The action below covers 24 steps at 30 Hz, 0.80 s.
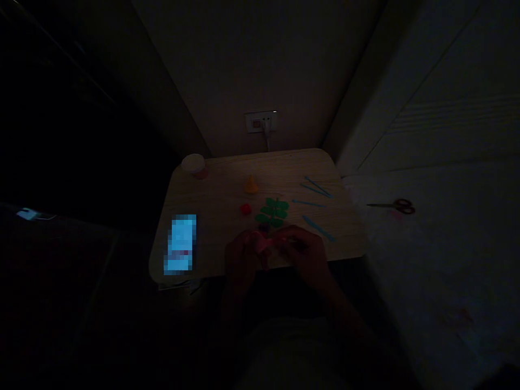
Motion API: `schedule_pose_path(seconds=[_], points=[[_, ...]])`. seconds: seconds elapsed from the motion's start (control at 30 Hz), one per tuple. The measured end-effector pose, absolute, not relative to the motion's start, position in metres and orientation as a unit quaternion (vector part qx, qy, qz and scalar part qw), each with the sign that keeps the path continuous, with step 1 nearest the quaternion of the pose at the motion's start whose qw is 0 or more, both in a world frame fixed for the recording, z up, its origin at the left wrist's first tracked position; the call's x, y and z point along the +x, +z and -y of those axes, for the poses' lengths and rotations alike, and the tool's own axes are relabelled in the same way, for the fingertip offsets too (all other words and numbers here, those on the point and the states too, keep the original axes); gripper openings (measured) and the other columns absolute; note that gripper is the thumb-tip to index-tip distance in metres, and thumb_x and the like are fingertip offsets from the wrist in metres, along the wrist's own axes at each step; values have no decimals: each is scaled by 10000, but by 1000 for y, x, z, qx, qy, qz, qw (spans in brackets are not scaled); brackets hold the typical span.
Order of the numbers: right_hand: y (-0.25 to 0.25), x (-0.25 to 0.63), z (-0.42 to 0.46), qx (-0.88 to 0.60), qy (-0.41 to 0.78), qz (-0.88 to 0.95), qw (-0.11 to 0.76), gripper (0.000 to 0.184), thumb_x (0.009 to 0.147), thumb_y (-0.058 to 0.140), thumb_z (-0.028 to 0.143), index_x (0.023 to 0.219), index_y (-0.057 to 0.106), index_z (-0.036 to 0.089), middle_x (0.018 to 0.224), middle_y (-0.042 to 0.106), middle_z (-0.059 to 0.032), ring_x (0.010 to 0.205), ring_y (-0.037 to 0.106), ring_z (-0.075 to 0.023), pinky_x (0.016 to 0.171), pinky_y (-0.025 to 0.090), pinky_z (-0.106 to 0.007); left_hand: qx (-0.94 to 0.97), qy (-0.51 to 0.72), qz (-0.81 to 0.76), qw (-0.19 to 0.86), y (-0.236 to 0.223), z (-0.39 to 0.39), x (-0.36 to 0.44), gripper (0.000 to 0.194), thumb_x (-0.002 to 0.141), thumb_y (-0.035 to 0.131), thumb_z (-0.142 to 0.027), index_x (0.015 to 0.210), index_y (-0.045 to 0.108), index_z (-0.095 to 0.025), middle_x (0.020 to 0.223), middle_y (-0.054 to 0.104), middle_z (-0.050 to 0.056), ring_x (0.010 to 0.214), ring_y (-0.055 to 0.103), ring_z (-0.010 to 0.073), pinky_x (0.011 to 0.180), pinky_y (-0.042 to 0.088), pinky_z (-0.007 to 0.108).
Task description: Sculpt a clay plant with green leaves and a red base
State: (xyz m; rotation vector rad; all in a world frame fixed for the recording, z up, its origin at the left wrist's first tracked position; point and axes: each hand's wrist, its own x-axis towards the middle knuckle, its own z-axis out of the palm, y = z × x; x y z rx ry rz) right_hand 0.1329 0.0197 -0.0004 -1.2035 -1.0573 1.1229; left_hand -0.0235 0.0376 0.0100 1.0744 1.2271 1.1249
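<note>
The room is very dark. My left hand (240, 259) and my right hand (305, 253) meet over the near edge of a small wooden table (219, 206). Both pinch a soft pink lump of clay (263, 241) held between them. Just beyond the hands lies a green leafy clay shape (273, 212). A small red clay piece (245, 209) and an orange cone (251, 185) sit farther back.
A lit phone (181, 242) lies at the table's near left. A white-lidded tub (194, 164) stands at the back left corner. Several blue modelling tools (317, 188) lie at the right. Scissors (395, 206) rest on the bed (439, 260) to the right. A wall socket (261, 121) is behind.
</note>
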Motion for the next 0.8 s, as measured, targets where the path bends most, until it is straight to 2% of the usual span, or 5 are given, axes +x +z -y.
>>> schedule_pose_path(seconds=[0.17,0.33,0.47,0.7,0.8], points=[[-3,132,-22,-518,466,417,583,133,797,820,267,925,857,270,973,853,-54,879,805,-241,759,664,-346,435,504,-479,572,5,-41,-23,455,909,727,-534,1147,763,-147,671,715,16,521,608,138,481,476,232],[-5,133,-25,-542,457,402,580,111,735,881,261,842,853,273,838,842,-32,740,772,-222,658,631,-322,443,510,-451,583,-2,-42,-25,390,852,798,-355,1207,747,-200,966,788,60,753,697,179,668,572,279],[-7,133,-26,-545,438,399,593,133,744,880,294,869,842,274,870,841,-34,759,766,-225,657,625,-325,439,515,-426,601,-5,-43,-24,422,824,829,-363,1204,733,-207,1037,792,82,895,741,240,735,586,319],[1,125,-20,-510,393,511,569,60,888,804,287,934,842,290,978,840,-50,946,782,-260,880,624,-409,365,540,-398,645,2,-34,-5,363,909,771,-532,1050,661,-216,1204,774,100,1111,748,240,964,577,354],[6,117,-13,-487,349,586,546,143,920,774,249,1020,844,324,1048,833,-44,1034,758,-267,931,606,-429,321,556,-385,663,4,-30,1,339,929,744,-533,1004,645,-218,1197,783,101,1145,745,247,993,576,373]])
